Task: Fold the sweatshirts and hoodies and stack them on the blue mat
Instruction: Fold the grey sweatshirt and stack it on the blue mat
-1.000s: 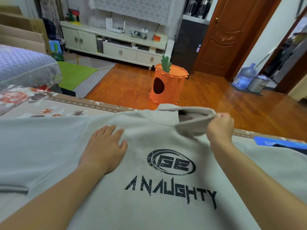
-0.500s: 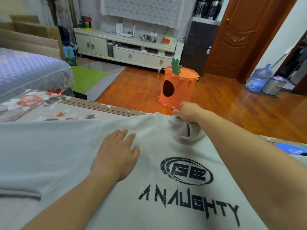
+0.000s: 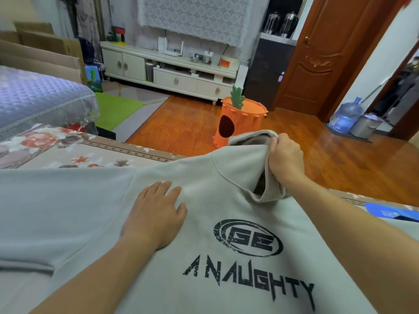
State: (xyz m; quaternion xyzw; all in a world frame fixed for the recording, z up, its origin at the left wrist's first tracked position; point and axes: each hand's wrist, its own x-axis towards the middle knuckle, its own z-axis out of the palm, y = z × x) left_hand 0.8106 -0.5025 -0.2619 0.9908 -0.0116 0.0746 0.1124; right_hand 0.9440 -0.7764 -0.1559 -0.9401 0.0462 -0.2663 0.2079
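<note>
The sweatshirt lies spread across the near part of the bed, its sleeve running off to the left. The left hand rests flat on it, left of the printed logo. The right hand grips the hood at the far edge of the sweatshirt, lifted above the bed. Just behind the hood, on the floor, stands a carrot-shaped bin. A blue mat lies on the bed at the right, beyond the right forearm. Farther back, a low cabinet runs along the wall, with a door to its right and a water jug right of the door.
</note>
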